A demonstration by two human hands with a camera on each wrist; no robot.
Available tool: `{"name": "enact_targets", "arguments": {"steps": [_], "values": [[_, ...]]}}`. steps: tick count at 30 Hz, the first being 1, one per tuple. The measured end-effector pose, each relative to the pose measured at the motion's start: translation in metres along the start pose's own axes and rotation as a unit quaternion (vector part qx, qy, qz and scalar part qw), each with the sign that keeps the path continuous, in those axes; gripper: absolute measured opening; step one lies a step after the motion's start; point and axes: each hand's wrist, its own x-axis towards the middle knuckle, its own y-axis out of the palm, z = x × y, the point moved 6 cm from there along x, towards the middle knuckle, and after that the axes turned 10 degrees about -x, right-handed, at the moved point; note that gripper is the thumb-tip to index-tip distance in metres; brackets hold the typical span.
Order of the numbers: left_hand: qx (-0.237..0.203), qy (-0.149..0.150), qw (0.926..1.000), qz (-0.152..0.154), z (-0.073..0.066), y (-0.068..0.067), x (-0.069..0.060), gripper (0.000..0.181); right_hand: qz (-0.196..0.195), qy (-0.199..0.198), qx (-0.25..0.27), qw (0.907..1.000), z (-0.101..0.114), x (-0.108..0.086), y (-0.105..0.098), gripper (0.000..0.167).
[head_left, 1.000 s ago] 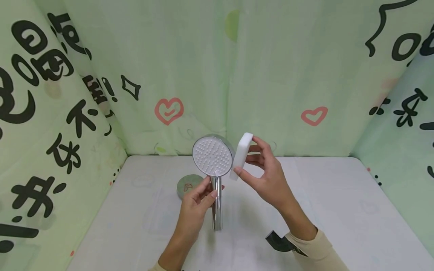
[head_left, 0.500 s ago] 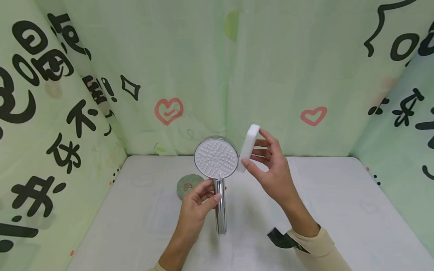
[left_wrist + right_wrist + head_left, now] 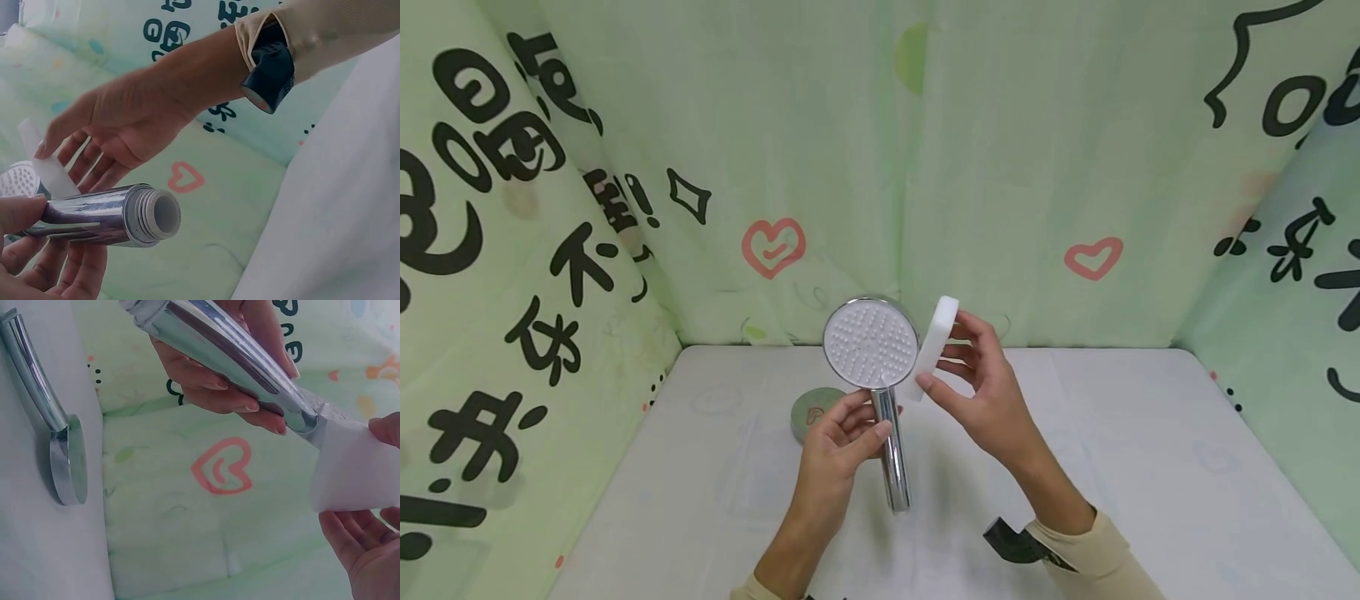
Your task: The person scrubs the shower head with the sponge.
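My left hand (image 3: 835,450) holds a chrome shower head (image 3: 871,342) by its handle, fingers behind and thumb in front. Its round white nozzle face is turned toward me, and the handle slants down to the right. In the left wrist view, the handle's threaded end (image 3: 153,215) shows, with nothing screwed on. Between thumb and fingertips, my right hand (image 3: 988,396) pinches a white sponge block (image 3: 937,337). The sponge stands on edge along the shower head's right rim and appears to touch it. In the right wrist view, the sponge (image 3: 356,465) covers much of the head.
Behind my left hand, a second round shower head (image 3: 808,404) lies on the white table (image 3: 700,500), its shiny back reflecting green. Its chrome handle (image 3: 37,375) shows in the right wrist view. Green printed curtains (image 3: 1000,167) enclose the table's back and sides.
The sponge rose to the right half a second ago, then came back down to the left. Meanwhile the shower head shifted right and back, and its handle's lower end swung right.
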Motion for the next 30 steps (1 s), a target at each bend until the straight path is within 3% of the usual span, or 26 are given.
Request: {"name": "enact_targets", "arguments": {"steps": [12, 19, 30], "values": [[-0.051, 0.006, 0.9986, 0.010, -0.002, 0.008, 0.004, 0.045, -0.022, -0.007, 0.040, 0.9989, 0.000, -0.002, 0.008, 0.080], [-0.057, 0.001, 0.9984, 0.005, -0.003, 0.009, 0.003, 0.046, -0.028, 0.000, 0.055, 0.9981, 0.000, -0.002, 0.010, 0.080], [-0.061, -0.006, 0.9980, 0.014, -0.003, 0.014, -0.002, 0.044, -0.075, -0.006, 0.084, 0.9937, 0.005, -0.002, 0.007, 0.076]]}}
